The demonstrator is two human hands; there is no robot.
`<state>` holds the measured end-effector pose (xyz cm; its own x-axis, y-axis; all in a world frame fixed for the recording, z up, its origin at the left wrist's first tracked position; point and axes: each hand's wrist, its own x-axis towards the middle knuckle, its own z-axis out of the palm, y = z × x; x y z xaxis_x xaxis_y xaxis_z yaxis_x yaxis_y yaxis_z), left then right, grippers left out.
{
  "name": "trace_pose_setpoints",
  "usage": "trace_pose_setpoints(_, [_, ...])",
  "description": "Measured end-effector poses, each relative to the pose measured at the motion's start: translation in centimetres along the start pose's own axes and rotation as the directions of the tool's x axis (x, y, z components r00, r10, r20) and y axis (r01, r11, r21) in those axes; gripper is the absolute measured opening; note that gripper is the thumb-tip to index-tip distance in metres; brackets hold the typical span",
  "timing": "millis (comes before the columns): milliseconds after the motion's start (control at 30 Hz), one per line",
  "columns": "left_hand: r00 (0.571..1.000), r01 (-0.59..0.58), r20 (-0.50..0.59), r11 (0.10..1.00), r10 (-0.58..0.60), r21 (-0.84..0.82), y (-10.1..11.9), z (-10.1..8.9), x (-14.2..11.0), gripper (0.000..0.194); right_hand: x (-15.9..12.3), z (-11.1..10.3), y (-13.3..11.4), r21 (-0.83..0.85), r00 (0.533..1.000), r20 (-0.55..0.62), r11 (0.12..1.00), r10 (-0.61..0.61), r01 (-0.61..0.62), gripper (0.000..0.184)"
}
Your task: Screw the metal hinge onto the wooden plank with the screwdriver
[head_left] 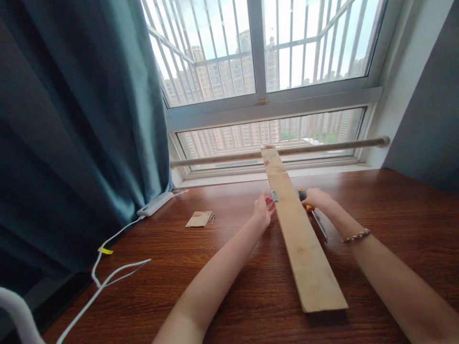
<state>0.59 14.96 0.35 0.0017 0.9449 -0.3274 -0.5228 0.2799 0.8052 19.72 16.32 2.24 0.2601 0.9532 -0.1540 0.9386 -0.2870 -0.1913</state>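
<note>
A long pale wooden board (299,239) stretches away from me over the brown table, its far end by the rail at the window. On the board's left edge sits a small metal hinge (274,196). My left hand (264,209) is beside that edge, fingers spread and stretched toward the hinge; whether they touch the board I cannot tell. To the right of the board, my right hand (315,198) is closed around a screwdriver (319,224) with a grey and orange handle, its metal shaft pointing back toward me.
Left of the board lie a small square wood piece (199,219) and a few screws (213,219). A white power strip (156,204) with a white cable (107,282) runs along the left, near the dark blue curtain (143,95). A horizontal rail (330,147) crosses before the window.
</note>
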Motion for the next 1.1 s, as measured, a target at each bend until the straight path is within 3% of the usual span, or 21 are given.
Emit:
trace_pose_setpoints(133, [0.991, 0.09, 0.103, 0.991, -0.08, -0.099, 0.0, 2.3, -0.1, 0.025, 0.4, 1.1, 0.3, 0.016, 1.0, 0.017, 1.0, 0.02, -0.02, 0.03])
trace_pose_setpoints(300, [0.981, 0.13, 0.148, 0.99, -0.121, -0.055, 0.8, 1.7, -0.7, 0.022, 0.8, 1.3, 0.9, 0.071, 1.0, -0.02, 0.997, 0.013, -0.011, 0.025])
trace_pose_setpoints(400, [0.973, 0.144, 0.182, 0.989, -0.144, 0.015, 1.3, 1.0, -0.7, 0.024, 0.8, -0.5, 1.9, 0.13, 0.997, -0.077, 0.991, 0.004, 0.006, 0.015])
trace_pose_setpoints(533, [0.965, 0.161, 0.2, 0.985, -0.17, 0.06, 1.7, 0.5, -0.4, 0.025, 0.1, -4.6, 3.6, 0.253, 0.973, -0.229, 0.967, 0.036, 0.023, 0.028])
trace_pose_setpoints(600, [0.968, 0.151, 0.195, 0.987, -0.16, 0.061, 1.8, 0.4, -0.3, 0.022, -0.7, -6.4, 3.9, 0.482, 0.923, -0.374, 0.869, 0.09, 0.111, 0.028])
trace_pose_setpoints(633, [0.969, 0.14, 0.197, 0.988, -0.149, 0.06, 1.8, 0.4, -0.3, 0.02, -1.2, -7.0, 3.8, 0.612, 0.886, -0.444, 0.768, 0.133, 0.192, 0.025])
trace_pose_setpoints(700, [0.969, 0.119, 0.209, 0.991, -0.129, 0.061, 1.9, 0.3, -0.4, 0.016, -2.3, -7.8, 3.0, 0.794, 0.819, -0.524, 0.481, 0.232, 0.372, 0.019])
trace_pose_setpoints(767, [0.969, 0.105, 0.221, 0.993, -0.115, 0.059, 2.0, 0.3, -0.6, 0.011, -3.3, -7.9, 1.8, 0.854, 0.81, -0.517, 0.227, 0.278, 0.467, 0.019])
trace_pose_setpoints(833, [0.966, 0.111, 0.226, 0.992, -0.123, 0.063, 2.0, 0.3, -0.7, 0.008, -4.1, -7.7, 0.6, 0.871, 0.834, -0.485, 0.063, 0.265, 0.486, 0.021])
trace_pose_setpoints(900, [0.965, 0.124, 0.221, 0.989, -0.138, 0.077, 2.1, 0.3, -0.8, 0.007, -4.4, -7.4, -0.2, 0.879, 0.856, -0.465, 0.001, 0.228, 0.477, 0.023])
trace_pose_setpoints(1100, [0.97, 0.138, 0.19, 0.986, -0.153, 0.09, 2.0, 0.3, -0.6, 0.01, -4.1, -6.5, -0.8, 0.894, 0.879, -0.434, -0.025, 0.199, 0.448, 0.025])
